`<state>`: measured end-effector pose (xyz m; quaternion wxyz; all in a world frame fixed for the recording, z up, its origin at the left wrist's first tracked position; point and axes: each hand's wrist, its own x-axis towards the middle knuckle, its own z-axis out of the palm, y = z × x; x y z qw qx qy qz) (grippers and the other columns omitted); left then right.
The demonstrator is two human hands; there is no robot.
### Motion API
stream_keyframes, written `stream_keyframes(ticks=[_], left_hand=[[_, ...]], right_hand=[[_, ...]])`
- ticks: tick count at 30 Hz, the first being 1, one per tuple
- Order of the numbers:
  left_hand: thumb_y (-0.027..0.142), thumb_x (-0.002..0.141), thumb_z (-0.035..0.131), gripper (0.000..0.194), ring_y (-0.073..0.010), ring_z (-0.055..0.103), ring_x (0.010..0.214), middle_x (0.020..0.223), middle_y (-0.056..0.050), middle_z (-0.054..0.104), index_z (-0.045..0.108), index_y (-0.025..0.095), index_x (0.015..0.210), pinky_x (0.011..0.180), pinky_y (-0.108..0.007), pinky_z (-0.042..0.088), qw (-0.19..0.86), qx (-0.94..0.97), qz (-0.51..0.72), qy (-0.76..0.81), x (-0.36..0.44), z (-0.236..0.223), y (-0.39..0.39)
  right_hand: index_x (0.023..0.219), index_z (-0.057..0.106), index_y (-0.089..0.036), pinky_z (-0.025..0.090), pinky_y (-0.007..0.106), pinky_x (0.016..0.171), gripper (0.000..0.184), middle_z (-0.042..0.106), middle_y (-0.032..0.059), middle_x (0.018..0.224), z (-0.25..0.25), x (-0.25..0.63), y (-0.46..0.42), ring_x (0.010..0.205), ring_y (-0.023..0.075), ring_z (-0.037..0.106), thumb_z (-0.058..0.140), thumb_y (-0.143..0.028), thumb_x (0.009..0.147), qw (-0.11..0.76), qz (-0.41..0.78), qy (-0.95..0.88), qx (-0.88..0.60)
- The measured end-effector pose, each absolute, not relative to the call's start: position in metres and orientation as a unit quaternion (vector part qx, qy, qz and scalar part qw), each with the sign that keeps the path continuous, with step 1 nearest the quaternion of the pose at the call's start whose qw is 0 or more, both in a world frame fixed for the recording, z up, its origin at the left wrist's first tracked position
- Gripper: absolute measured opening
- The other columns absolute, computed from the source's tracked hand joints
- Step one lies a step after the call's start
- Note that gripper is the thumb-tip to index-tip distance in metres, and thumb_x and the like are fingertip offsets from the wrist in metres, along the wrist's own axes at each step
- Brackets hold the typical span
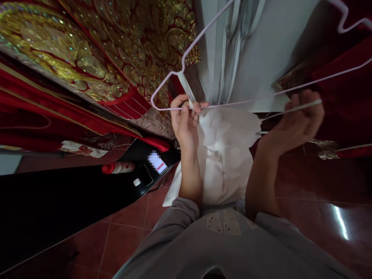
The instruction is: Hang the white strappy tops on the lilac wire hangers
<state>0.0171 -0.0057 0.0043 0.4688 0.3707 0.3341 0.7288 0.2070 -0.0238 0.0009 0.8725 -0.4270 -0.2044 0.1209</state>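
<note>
I have the left hand (186,126) gripping the hanger (232,104) and a strap (185,86) near one corner; the hanger runs crosswise toward my blurred right hand (298,120), farther off, grasping another strap (315,102). The white garment (229,162) hangs between the forearms.

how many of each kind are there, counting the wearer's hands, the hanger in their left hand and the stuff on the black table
Hands: 2 (left hand, right hand)
Pale pink hanger: 1
Red-capped bottle: 1
Lit phone: 1
Dark phone-like slab: 1
Small white case: 1
Total: 7
</note>
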Motion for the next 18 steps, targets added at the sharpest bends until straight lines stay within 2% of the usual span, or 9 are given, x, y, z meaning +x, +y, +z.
stream_keyframes(ticks=[1, 3, 6, 8, 11, 14, 16, 18], left_hand=[[0.051, 0.108, 0.066, 0.024, -0.0192, 0.078, 0.092, 0.078, 0.002, 0.060, 0.064, 0.028, 0.112, 0.099, -0.034, 0.062, 0.478, 0.361, 0.727, 0.335, 0.018, 0.006, -0.007], [0.045, 0.109, 0.066, 0.018, -0.0177, 0.076, 0.087, 0.076, 0.002, 0.057, 0.064, 0.027, 0.110, 0.096, -0.033, 0.062, 0.494, 0.344, 0.726, 0.332, 0.019, 0.009, -0.007], [0.039, 0.110, 0.065, 0.014, -0.0156, 0.073, 0.080, 0.073, 0.003, 0.055, 0.064, 0.026, 0.104, 0.090, -0.029, 0.061, 0.505, 0.330, 0.730, 0.321, 0.018, 0.012, -0.006], [0.039, 0.109, 0.066, 0.015, -0.0154, 0.073, 0.079, 0.071, 0.003, 0.055, 0.064, 0.025, 0.103, 0.083, -0.027, 0.061, 0.509, 0.328, 0.732, 0.312, 0.018, 0.013, -0.006], [0.042, 0.108, 0.069, 0.019, -0.0159, 0.073, 0.079, 0.070, 0.004, 0.055, 0.064, 0.025, 0.101, 0.080, -0.027, 0.060, 0.515, 0.326, 0.729, 0.313, 0.018, 0.014, -0.008], [0.041, 0.109, 0.068, 0.019, -0.0159, 0.072, 0.078, 0.069, 0.004, 0.054, 0.063, 0.025, 0.100, 0.079, -0.027, 0.058, 0.507, 0.327, 0.727, 0.329, 0.017, 0.015, -0.008], [0.040, 0.109, 0.068, 0.017, -0.0158, 0.071, 0.076, 0.069, 0.004, 0.054, 0.063, 0.025, 0.100, 0.077, -0.027, 0.056, 0.496, 0.334, 0.736, 0.319, 0.015, 0.015, -0.006], [0.040, 0.107, 0.072, 0.018, -0.0159, 0.069, 0.073, 0.068, 0.004, 0.053, 0.063, 0.026, 0.100, 0.076, -0.028, 0.056, 0.484, 0.343, 0.748, 0.297, 0.012, 0.014, -0.002]], right_hand=[[0.100, 0.078, -0.029, 0.062, 0.027, 0.107, 0.039, 0.080, -0.0032, 0.114, 0.000, 0.220, -0.023, 0.109, 0.0083, 0.081, 0.046, -0.009, 0.092, 0.870, 0.094, -0.200, -0.440], [0.094, 0.080, -0.029, 0.064, 0.026, 0.102, 0.043, 0.082, -0.0058, 0.106, -0.001, 0.248, -0.020, 0.106, 0.0088, 0.082, 0.048, -0.002, 0.091, 0.867, 0.062, -0.196, -0.455], [0.092, 0.083, -0.029, 0.066, 0.023, 0.093, 0.037, 0.082, -0.0075, 0.102, 0.005, 0.282, -0.011, 0.108, 0.0116, 0.083, 0.062, 0.001, 0.093, 0.870, 0.047, -0.233, -0.433], [0.089, 0.085, -0.031, 0.065, 0.020, 0.086, 0.029, 0.083, -0.0087, 0.099, 0.014, 0.295, -0.006, 0.101, 0.0117, 0.084, 0.072, -0.005, 0.091, 0.859, 0.047, -0.267, -0.434], [0.089, 0.087, -0.033, 0.065, 0.022, 0.091, 0.025, 0.084, -0.0106, 0.100, 0.028, 0.304, -0.003, 0.102, 0.0113, 0.083, 0.080, -0.010, 0.084, 0.829, 0.060, -0.331, -0.447], [0.092, 0.087, -0.031, 0.064, 0.027, 0.099, 0.028, 0.083, -0.0093, 0.097, 0.036, 0.311, -0.001, 0.098, 0.0105, 0.082, 0.083, -0.007, 0.079, 0.808, 0.059, -0.374, -0.451], [0.095, 0.087, -0.029, 0.064, 0.028, 0.094, 0.022, 0.082, -0.0061, 0.094, 0.040, 0.317, 0.001, 0.092, 0.0109, 0.080, 0.084, -0.011, 0.081, 0.778, 0.067, -0.415, -0.467], [0.100, 0.087, -0.028, 0.063, 0.028, 0.095, 0.018, 0.081, -0.0031, 0.095, 0.046, 0.321, 0.005, 0.095, 0.0127, 0.079, 0.085, -0.018, 0.085, 0.730, 0.066, -0.475, -0.487]])
